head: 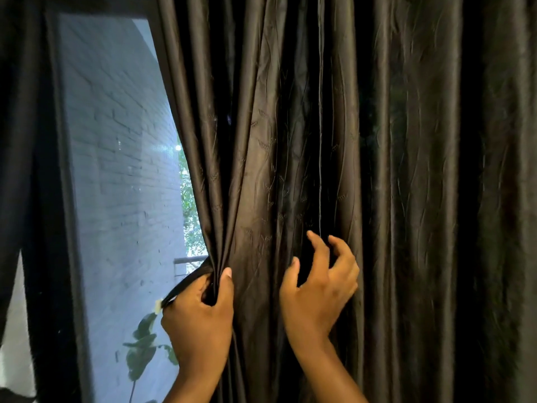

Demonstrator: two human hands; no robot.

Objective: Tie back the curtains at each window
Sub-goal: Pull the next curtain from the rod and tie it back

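A white brick wall (pixel 122 158) and green leaves (pixel 142 350) show outside.

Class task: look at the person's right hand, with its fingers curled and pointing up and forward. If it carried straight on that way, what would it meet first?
The right hand would most likely meet the dark curtain first, at the folds just ahead of its fingertips. Depth is unclear; it may already be touching.

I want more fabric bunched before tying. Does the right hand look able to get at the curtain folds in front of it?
Probably yes. The right hand hangs with curled fingers right at the dark curtain, with nothing between them, while the left hand grips the gathered edge by the window.
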